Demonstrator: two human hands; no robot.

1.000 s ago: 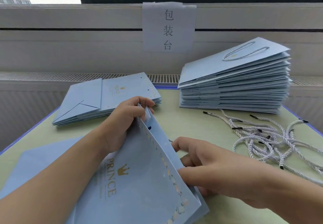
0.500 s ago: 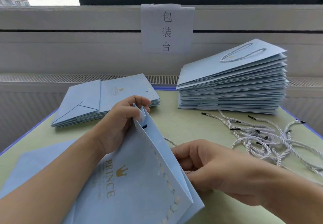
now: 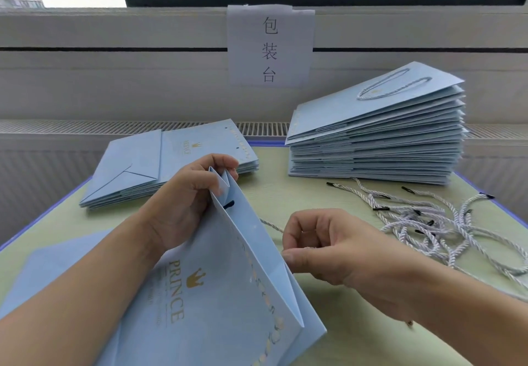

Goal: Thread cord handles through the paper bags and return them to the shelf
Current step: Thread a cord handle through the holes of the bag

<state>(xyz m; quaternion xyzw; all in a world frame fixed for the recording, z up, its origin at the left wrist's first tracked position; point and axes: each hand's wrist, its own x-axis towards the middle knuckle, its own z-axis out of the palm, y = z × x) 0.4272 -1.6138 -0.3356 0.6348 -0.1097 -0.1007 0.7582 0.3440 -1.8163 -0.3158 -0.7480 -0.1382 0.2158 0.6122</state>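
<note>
A light-blue paper bag (image 3: 228, 288) printed PRINCE with a gold crown lies tilted in front of me. My left hand (image 3: 185, 202) grips its far top corner at the folded gusset. A black cord tip (image 3: 228, 205) pokes through the hole near that corner. My right hand (image 3: 328, 248) pinches a white twisted cord (image 3: 270, 225) just right of the bag's rim; the cord runs from the bag to my fingers.
A tall stack of bags with handles (image 3: 377, 137) stands at the back right. A low stack of bags without handles (image 3: 160, 165) lies at the back left. Loose white cords (image 3: 434, 222) are heaped on the right of the green table (image 3: 300, 191). Another flat bag (image 3: 45, 274) lies under my left arm.
My right hand has come out from behind the bag's rim and drawn a cord to the right. A black cord tip now shows at the hole. The left hand keeps its hold.
</note>
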